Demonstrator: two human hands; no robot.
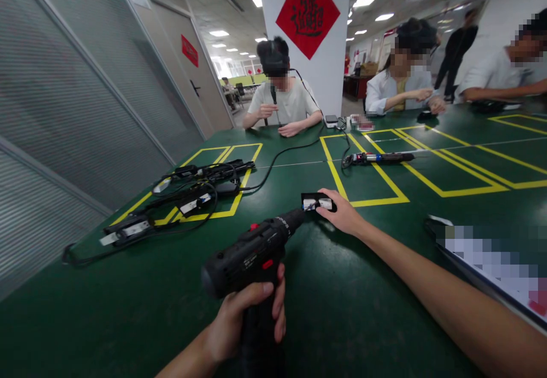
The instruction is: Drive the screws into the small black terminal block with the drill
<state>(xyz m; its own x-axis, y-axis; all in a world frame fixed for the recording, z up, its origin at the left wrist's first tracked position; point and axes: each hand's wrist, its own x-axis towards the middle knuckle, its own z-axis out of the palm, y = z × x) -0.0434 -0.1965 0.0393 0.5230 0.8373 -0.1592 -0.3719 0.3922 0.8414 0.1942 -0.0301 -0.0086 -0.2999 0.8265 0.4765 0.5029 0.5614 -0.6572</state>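
Observation:
My left hand [245, 318] is wrapped round the handle of a black electric screwdriver [250, 252] with red buttons. Its nose points away from me toward a small black block with white parts [318, 202] on the green table [363, 309]. My right hand [344, 214] reaches out and grips that block at its right side, fingers curled on it. The driver's tip sits at the block's left edge; whether it touches is unclear.
A tangle of black power adapters and cables [188, 192] lies at the left inside yellow tape lines. Another black tool [378, 158] rests further back. A blurred flat panel [491, 264] is at the right. Three people sit at the far edge, and another person stands behind them.

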